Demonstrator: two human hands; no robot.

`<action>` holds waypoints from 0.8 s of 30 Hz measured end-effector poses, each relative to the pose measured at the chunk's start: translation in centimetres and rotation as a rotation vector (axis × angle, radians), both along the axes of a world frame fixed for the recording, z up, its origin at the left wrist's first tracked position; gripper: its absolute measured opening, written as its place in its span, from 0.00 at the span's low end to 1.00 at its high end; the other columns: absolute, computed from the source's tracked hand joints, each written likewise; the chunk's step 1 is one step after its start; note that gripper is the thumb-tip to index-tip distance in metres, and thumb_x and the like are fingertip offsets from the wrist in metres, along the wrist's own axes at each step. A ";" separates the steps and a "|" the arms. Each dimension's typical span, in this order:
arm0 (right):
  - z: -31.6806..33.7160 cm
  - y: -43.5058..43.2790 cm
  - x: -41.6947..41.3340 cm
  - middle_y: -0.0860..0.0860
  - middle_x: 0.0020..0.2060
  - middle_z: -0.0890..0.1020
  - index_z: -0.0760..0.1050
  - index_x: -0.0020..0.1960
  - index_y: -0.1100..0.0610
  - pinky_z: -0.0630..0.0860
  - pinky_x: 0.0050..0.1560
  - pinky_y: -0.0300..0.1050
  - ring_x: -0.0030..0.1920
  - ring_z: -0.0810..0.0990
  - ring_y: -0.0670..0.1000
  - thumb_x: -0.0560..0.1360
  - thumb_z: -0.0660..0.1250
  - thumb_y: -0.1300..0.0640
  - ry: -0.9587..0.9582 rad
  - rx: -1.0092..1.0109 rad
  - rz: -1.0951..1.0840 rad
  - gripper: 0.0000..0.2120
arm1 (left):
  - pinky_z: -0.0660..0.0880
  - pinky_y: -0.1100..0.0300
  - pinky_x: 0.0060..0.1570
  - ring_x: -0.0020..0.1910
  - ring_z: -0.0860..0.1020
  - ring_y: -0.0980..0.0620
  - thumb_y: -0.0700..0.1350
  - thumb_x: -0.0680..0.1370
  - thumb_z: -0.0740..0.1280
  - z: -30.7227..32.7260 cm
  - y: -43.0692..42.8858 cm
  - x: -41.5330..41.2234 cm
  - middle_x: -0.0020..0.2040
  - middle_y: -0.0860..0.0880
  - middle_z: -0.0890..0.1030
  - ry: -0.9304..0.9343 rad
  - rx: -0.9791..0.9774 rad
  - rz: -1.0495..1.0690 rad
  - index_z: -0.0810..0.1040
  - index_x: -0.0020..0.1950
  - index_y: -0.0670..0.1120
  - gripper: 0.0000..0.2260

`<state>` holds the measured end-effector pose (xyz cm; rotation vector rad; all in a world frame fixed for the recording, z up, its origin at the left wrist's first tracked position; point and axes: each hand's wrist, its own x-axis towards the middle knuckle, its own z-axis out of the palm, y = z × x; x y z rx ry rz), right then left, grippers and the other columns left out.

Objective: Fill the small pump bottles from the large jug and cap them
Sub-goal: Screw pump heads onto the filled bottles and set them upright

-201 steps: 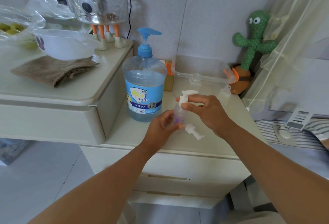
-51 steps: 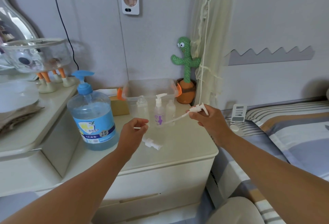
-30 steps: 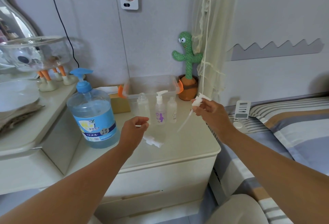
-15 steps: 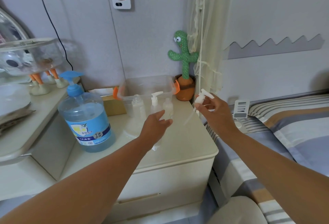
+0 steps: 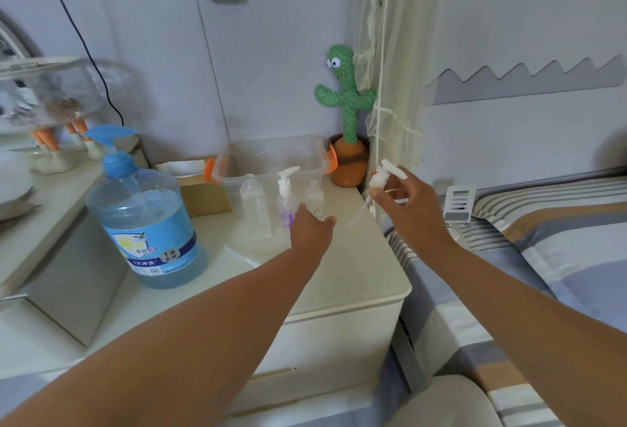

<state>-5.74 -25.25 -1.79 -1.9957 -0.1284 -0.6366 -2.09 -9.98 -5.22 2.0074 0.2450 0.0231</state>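
Standing at the left of the nightstand (image 5: 356, 277), the large jug (image 5: 144, 223) is waiting with its blue pump still on. Three small bottles (image 5: 252, 206) are lining up before the clear bin (image 5: 271, 158), the middle one already capped. The right hand (image 5: 410, 209) is pinching a white pump head (image 5: 381, 175), tube dangling, likely for the rightmost bottle (image 5: 314, 197), which the left hand (image 5: 310, 229), loosely spread and holding nothing, is reaching to steady.

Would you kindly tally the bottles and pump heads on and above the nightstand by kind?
Large jug: 1
Small bottles without a pump: 2
Small bottle with its pump on: 1
Loose pump head, held in the right hand: 1
Total: 5
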 end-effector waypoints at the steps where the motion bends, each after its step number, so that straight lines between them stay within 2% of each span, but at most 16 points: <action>1: 0.0 0.0 0.1 0.38 0.42 0.80 0.74 0.59 0.46 0.76 0.47 0.37 0.42 0.80 0.40 0.75 0.69 0.54 0.003 0.001 -0.003 0.14 | 0.73 0.54 0.60 0.63 0.74 0.44 0.44 0.77 0.67 -0.1 -0.2 0.2 0.63 0.43 0.74 0.008 0.003 0.007 0.65 0.71 0.41 0.24; 4: 0.1 0.1 0.6 0.40 0.43 0.81 0.76 0.61 0.51 0.78 0.49 0.42 0.43 0.81 0.44 0.75 0.69 0.54 0.008 0.016 -0.003 0.15 | 0.71 0.52 0.64 0.66 0.72 0.44 0.43 0.77 0.67 -0.5 -0.9 1.1 0.69 0.44 0.71 0.013 -0.020 0.039 0.57 0.76 0.42 0.30; 10: 0.5 0.6 0.9 0.40 0.42 0.81 0.76 0.59 0.48 0.79 0.49 0.48 0.43 0.81 0.44 0.75 0.69 0.54 -0.016 0.002 -0.010 0.13 | 0.73 0.49 0.63 0.63 0.74 0.44 0.41 0.77 0.69 -1.0 -1.8 3.0 0.64 0.43 0.75 0.022 -0.083 0.138 0.63 0.72 0.41 0.26; 14: 0.8 0.9 0.9 0.41 0.43 0.82 0.76 0.59 0.49 0.79 0.48 0.51 0.42 0.81 0.45 0.74 0.70 0.54 -0.039 0.002 -0.007 0.14 | 0.75 0.51 0.57 0.57 0.76 0.44 0.41 0.77 0.67 -1.2 -1.7 3.4 0.57 0.42 0.77 -0.001 -0.043 0.132 0.68 0.64 0.39 0.17; 21: 3.1 1.7 0.8 0.40 0.49 0.82 0.74 0.64 0.49 0.77 0.46 0.39 0.42 0.79 0.41 0.75 0.69 0.55 -0.128 0.049 -0.013 0.18 | 0.70 0.59 0.45 0.49 0.76 0.48 0.43 0.78 0.67 -2.4 -0.3 0.9 0.49 0.47 0.76 -0.101 0.055 -0.042 0.70 0.60 0.40 0.13; 24: 4.1 2.4 0.6 0.43 0.47 0.83 0.74 0.65 0.51 0.77 0.46 0.39 0.44 0.80 0.44 0.75 0.68 0.54 -0.136 0.068 0.017 0.18 | 0.67 0.61 0.43 0.45 0.73 0.51 0.44 0.78 0.67 -2.3 0.6 -0.3 0.47 0.49 0.74 -0.132 0.103 -0.066 0.71 0.59 0.40 0.13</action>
